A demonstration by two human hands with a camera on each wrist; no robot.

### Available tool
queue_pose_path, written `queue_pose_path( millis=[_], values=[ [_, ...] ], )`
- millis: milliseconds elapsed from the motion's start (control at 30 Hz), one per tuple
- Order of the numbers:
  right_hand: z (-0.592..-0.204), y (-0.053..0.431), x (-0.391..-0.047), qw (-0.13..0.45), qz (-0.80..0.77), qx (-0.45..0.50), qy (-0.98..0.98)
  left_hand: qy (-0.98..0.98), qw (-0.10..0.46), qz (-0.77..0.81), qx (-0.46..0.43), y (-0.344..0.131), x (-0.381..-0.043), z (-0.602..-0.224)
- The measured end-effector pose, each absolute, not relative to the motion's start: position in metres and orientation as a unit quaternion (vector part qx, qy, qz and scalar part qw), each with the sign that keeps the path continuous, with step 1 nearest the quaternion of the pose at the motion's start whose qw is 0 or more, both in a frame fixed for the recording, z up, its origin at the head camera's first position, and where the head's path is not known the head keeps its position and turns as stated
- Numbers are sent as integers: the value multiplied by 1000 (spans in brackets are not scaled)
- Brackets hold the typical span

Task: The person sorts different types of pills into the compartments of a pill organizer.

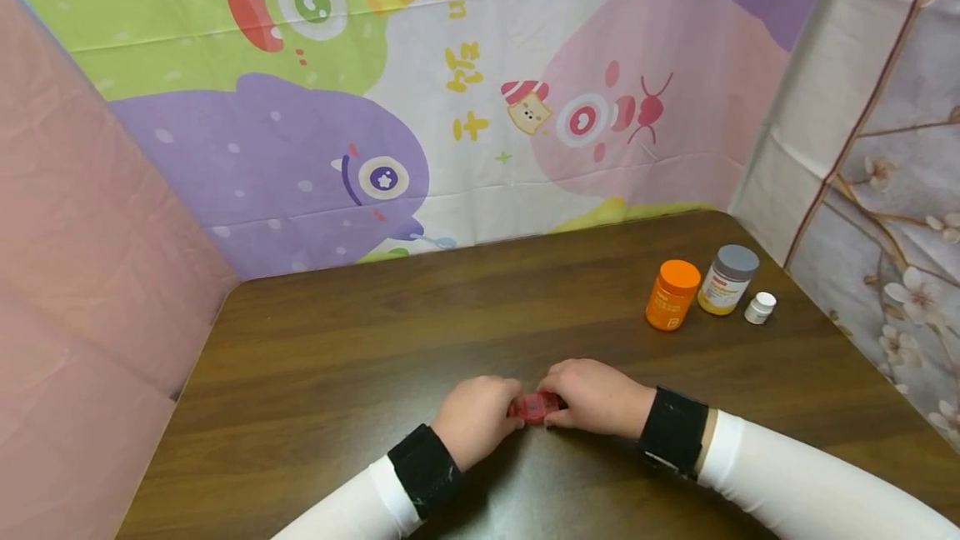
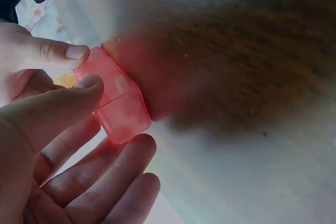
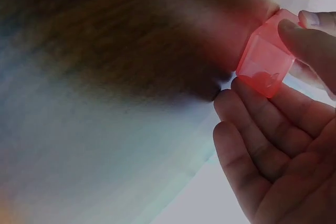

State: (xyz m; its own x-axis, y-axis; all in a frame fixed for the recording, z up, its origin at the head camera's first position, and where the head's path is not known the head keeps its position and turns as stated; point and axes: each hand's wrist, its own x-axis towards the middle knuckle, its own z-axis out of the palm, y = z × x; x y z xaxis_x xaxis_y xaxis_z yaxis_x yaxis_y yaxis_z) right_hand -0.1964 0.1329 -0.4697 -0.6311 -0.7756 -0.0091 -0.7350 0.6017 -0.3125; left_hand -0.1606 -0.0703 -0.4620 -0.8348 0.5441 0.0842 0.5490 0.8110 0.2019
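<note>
The case (image 1: pixel 534 409) before me is translucent red; my sleeves (image 1: pixel 795 469) are white, my wristbands (image 1: pixel 673 430) black, the counter (image 1: pixel 360 348) brown wood-grain, one jar (image 1: pixel 670 302) orange, its neighbour (image 1: pixel 726 282) grey-lidded.

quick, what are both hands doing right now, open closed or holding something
Left hand: holding one end of the translucent red case between thumb and fingers.
Right hand: holding the other end of the same case.

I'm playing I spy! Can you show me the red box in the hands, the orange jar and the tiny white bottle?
Red box (image 1: pixel 536 408): head view, its visible middle.
Orange jar (image 1: pixel 670 305): head view, front below the lid.
Tiny white bottle (image 1: pixel 758 312): head view, side below the cap.
</note>
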Motion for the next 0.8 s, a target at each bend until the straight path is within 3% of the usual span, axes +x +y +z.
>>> queue_pose_path(
  millis=[800],
  values=[
    [-469,133,-198,69,-141,-440,884,-951,38,-56,-302,-55,-168,-465]
  ],
)
